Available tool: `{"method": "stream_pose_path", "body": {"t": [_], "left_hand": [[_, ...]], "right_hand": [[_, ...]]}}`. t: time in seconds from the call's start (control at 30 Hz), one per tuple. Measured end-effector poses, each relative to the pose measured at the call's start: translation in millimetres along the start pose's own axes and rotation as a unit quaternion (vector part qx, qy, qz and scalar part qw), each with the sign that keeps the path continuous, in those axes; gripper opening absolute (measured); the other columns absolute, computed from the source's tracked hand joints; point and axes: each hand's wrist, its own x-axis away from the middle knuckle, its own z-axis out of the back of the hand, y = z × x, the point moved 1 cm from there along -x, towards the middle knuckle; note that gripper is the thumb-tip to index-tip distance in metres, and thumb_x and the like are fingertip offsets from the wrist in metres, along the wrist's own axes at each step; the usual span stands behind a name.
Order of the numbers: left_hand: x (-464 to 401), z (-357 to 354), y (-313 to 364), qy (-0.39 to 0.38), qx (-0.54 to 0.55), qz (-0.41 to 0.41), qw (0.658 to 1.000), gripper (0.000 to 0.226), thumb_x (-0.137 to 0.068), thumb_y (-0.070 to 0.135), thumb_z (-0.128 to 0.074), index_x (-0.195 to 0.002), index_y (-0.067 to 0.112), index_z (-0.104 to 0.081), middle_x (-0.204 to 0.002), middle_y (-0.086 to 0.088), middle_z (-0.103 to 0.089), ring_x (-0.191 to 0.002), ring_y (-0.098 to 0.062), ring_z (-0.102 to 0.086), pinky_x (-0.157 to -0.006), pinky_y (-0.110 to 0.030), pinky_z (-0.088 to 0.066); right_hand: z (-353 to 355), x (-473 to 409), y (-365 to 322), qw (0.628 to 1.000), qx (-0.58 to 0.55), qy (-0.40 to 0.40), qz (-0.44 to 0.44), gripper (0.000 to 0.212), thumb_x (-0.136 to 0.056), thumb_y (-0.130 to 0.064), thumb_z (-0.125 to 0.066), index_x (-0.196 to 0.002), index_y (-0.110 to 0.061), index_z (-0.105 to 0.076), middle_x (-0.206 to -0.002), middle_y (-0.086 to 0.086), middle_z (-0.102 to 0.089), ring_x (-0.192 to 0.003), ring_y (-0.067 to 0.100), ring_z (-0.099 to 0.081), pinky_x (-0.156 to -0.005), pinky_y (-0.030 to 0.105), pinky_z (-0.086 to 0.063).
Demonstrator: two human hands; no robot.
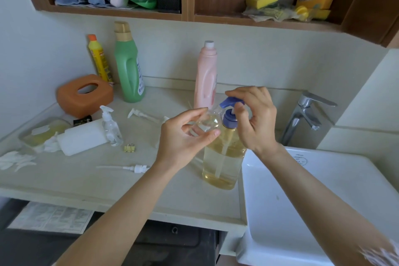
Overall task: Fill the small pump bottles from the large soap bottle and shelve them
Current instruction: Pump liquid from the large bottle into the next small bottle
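A large clear soap bottle (pixel 222 164) with amber liquid and a blue pump head (pixel 231 103) stands on the counter beside the sink. My right hand (pixel 254 114) rests over the pump head, fingers curled on it. My left hand (pixel 187 136) grips a small clear bottle (pixel 208 121), tilted, its mouth under the blue spout. A second small pump bottle (pixel 110 125) with its white pump on stands to the left. Two loose white pumps (pixel 133 168) (pixel 141 114) lie on the counter.
Green (pixel 128 65), yellow (pixel 99 58) and pink (pixel 206 75) bottles stand by the back wall, beside an orange tissue box (pixel 84 95). A white sink (pixel 302 201) and tap (pixel 306 114) are at the right. Wooden shelves (pixel 190 15) hang above. A binder clip (pixel 129 148) lies mid-counter.
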Motion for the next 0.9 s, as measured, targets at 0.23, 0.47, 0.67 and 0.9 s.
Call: {"method": "stream_pose_path", "body": {"t": [0.23,0.47,0.67,0.9], "left_hand": [[-1.0,-5.2,-3.5,-0.004,0.032,0.001,0.999,0.050,-0.067,0.006,-0.085,-0.114,0.010,-0.069,-0.102,-0.002,-0.074,-0.078,-0.016,-0.069,-0.071,-0.021,-0.053],[-1.4,-3.3,-15.2,-0.003,-0.001,0.006,1.000,0.054,-0.067,0.006,-0.086,-0.117,0.006,-0.068,-0.103,-0.002,-0.074,-0.070,-0.016,-0.067,-0.069,-0.020,-0.052],[2.6,-5.4,-7.3,0.006,0.019,0.003,1.000,0.052,-0.068,0.004,-0.085,-0.117,0.005,-0.068,-0.099,-0.003,-0.075,-0.073,-0.018,-0.067,-0.070,-0.021,-0.054],[-0.8,-5.8,4.3,0.003,0.015,0.001,1.000,0.047,-0.067,0.004,-0.085,-0.111,0.011,-0.069,-0.099,0.000,-0.073,-0.071,-0.013,-0.064,-0.068,-0.018,-0.053]], "right_hand": [[-13.8,27.2,0.7,0.999,0.005,0.031,0.008,0.050,-0.098,-0.035,-0.034,-0.102,0.002,-0.069,-0.107,0.011,-0.065,-0.099,0.030,-0.056,-0.094,0.022,-0.035],[-15.8,33.0,0.5,0.999,0.035,0.013,0.007,0.060,-0.100,-0.041,-0.027,-0.099,0.000,-0.071,-0.103,0.010,-0.067,-0.092,0.034,-0.059,-0.092,0.014,-0.030],[-1.9,25.5,-9.5,1.000,0.027,-0.011,-0.010,0.042,-0.093,-0.030,-0.039,-0.103,-0.004,-0.071,-0.108,0.005,-0.066,-0.094,0.032,-0.057,-0.091,0.010,-0.030],[4.6,11.8,-7.6,1.000,-0.005,-0.024,-0.012,0.036,-0.092,-0.023,-0.041,-0.101,-0.003,-0.070,-0.108,-0.005,-0.062,-0.102,0.022,-0.057,-0.095,0.019,-0.037]]}}
